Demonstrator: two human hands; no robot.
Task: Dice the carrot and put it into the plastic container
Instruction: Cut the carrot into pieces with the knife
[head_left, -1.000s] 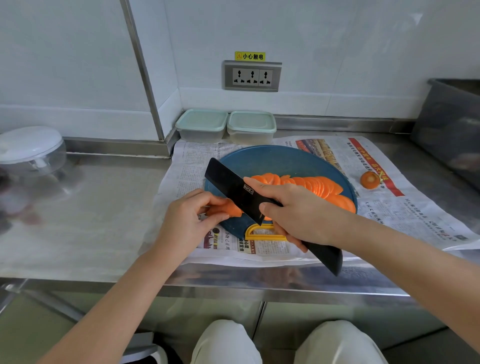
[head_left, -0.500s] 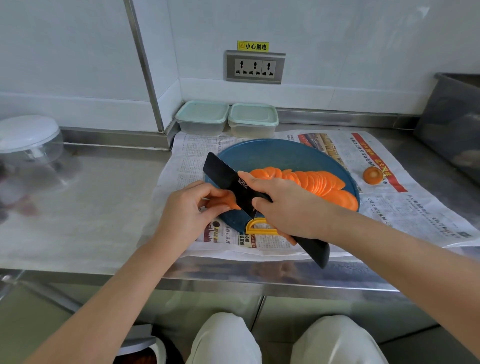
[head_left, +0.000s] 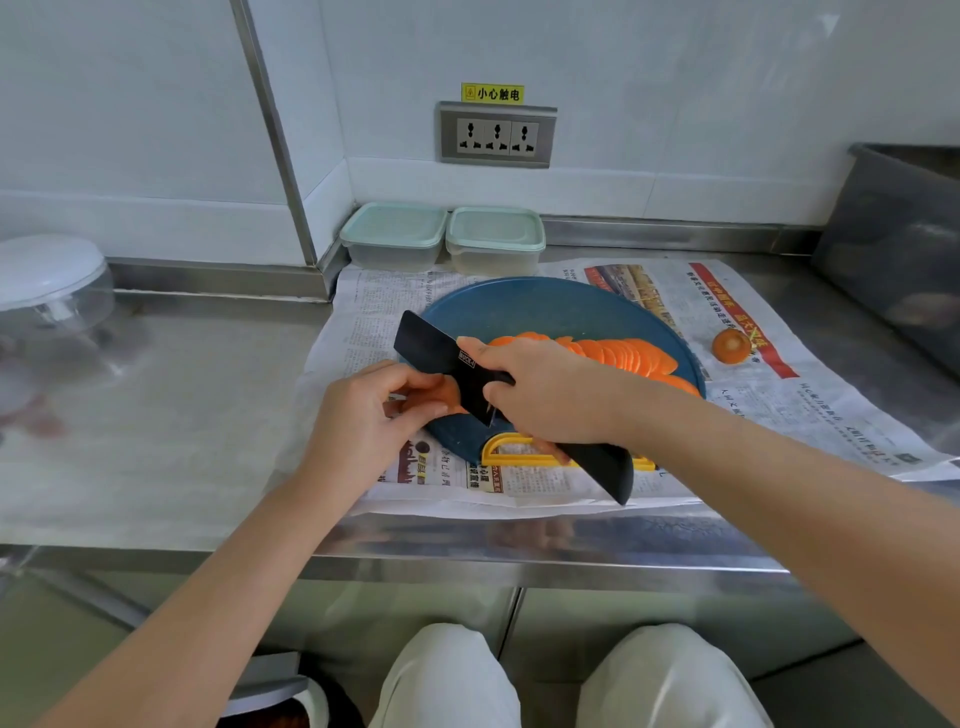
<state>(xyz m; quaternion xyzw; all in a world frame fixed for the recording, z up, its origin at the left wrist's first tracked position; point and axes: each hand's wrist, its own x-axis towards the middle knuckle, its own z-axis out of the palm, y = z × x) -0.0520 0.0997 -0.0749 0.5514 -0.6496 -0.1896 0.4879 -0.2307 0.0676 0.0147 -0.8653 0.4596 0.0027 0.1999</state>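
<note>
- One steel counter (head_left: 156, 441) beneath the board (head_left: 545, 312), stretching far out to its left and right.
- Newspaper (head_left: 779, 415) spread directly under the board, reaching past it on every side, furthest to its right.
- Grey bin (head_left: 893, 249) well right of the board, at the frame's edge, contents too blurred to tell.
- Board itself: round, blue, flat on the paper.
- Clear bowl (head_left: 52, 286) with a white lid, well left of the board, off the paper.
- Two containers (head_left: 395, 236), pale green lids on, side by side just behind the board, against the wall.
- Socket (head_left: 497, 136) on the wall above and behind the board, yellow label over it.
- Right hand (head_left: 545, 395) over the board's near edge, fingers wrapped round the knife (head_left: 441, 351) handle, forefinger laid forward onto the blade.
- Left hand (head_left: 363, 421) at the board's near-left edge, fingertips curled, pinching the carrot (head_left: 440, 396).
- Knife: black, blade angled across the board's near-left part, edge down against the carrot, handle butt jutting past the board's near edge.
- Slices (head_left: 623, 356): overlapping orange rounds in a row from the board's middle toward its right edge.
- Yellow loop (head_left: 509, 452) at the board's near edge, partly hidden under the right hand.
- Carrot: short stub on the board's near-left part, between the left fingertips and the blade, touching both.
- Carrot end (head_left: 731, 345) on the newspaper just right of the board, apart from it.
</note>
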